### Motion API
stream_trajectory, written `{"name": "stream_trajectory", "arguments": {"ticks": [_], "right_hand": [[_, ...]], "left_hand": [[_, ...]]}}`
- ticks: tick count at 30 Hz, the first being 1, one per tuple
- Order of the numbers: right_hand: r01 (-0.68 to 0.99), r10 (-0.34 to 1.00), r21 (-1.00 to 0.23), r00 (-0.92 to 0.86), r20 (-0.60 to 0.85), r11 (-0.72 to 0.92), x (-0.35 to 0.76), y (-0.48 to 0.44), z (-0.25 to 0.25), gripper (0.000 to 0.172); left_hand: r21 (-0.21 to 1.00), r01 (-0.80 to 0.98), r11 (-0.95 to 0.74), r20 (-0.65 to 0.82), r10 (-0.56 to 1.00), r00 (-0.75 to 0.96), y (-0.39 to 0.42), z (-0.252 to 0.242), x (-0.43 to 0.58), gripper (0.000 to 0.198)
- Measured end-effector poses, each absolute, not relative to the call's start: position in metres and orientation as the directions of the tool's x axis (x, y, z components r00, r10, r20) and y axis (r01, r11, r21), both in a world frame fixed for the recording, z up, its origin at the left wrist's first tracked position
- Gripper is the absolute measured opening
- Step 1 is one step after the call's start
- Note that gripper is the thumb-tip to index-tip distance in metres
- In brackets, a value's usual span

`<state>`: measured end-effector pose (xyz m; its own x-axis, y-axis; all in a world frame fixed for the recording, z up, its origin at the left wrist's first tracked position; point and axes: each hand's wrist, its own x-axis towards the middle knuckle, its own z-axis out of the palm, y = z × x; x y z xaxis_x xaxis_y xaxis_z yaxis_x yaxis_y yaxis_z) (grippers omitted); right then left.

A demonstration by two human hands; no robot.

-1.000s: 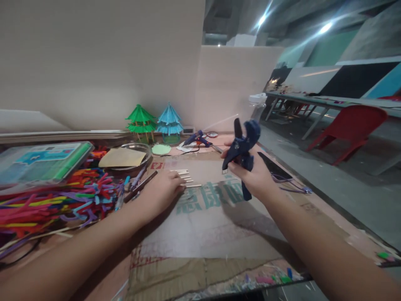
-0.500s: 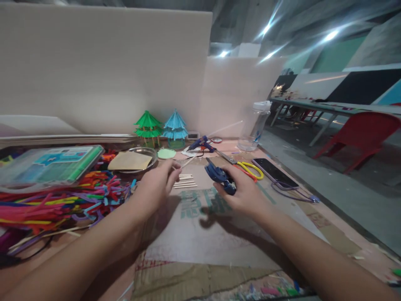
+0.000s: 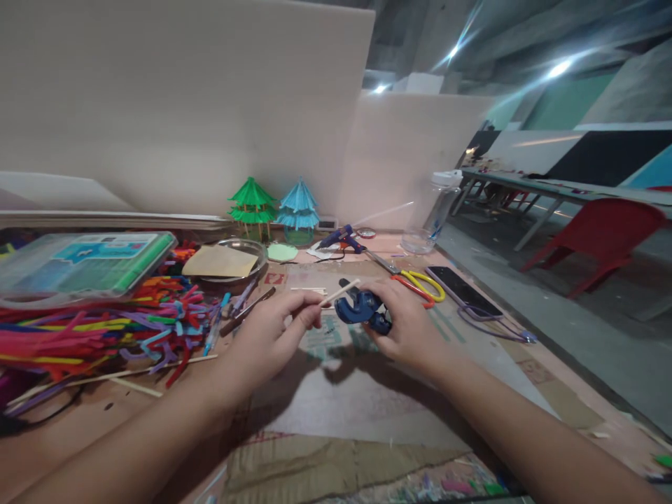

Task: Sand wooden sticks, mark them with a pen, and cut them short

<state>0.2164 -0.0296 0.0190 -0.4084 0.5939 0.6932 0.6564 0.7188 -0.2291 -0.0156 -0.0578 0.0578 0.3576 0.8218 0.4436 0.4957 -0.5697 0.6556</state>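
My left hand pinches a thin pale wooden stick between thumb and fingertips, its free end pointing right and away from me. My right hand is wrapped round a dark blue hand cutter, which has short curved jaws. The stick's free end lies right at the cutter's jaws; whether it sits between them I cannot tell. Behind my hands, more pale sticks lie in a row on the sheet, partly hidden by my left hand. Both hands are raised over the translucent sheet on cardboard.
Colourful pipe cleaners and a clear plastic case fill the left. Two small paper pavilions, green and blue, stand behind. Back right are a glue gun, scissors, a phone and a bottle.
My left hand has brought the stick right and nearer to me, up to the cutter. The cutter has turned and come slightly closer to my left hand. The view has shifted slightly.
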Motion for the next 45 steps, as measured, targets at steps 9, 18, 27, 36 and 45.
{"name": "stream_trajectory", "arguments": {"ticks": [9,18,27,36,45], "right_hand": [[0.615,0.39,0.025,-0.529,0.754,0.788,0.215,-0.036,0.023,0.038],[0.642,0.288,0.161,-0.534,0.795,0.75,0.217,-0.042,0.03,0.026],[0.643,0.209,0.268,-0.566,0.797,0.718,0.223,-0.048,0.038,0.028],[0.642,0.174,0.315,-0.58,0.796,0.7,0.226,-0.054,0.043,0.027],[0.654,0.171,0.32,-0.572,0.802,0.686,0.227,-0.052,0.041,0.028]], "left_hand": [[0.548,0.499,-0.671,0.468,0.74,0.483,-0.062,0.057,-0.012,0.026],[0.436,0.449,-0.78,0.524,0.626,0.578,-0.066,0.064,-0.013,0.027],[0.466,0.453,-0.76,0.437,0.643,0.629,-0.072,0.07,-0.015,0.027],[0.433,0.446,-0.783,0.397,0.61,0.686,-0.078,0.078,-0.015,0.025],[0.439,0.438,-0.784,0.379,0.604,0.701,-0.074,0.073,-0.016,0.026]]}}
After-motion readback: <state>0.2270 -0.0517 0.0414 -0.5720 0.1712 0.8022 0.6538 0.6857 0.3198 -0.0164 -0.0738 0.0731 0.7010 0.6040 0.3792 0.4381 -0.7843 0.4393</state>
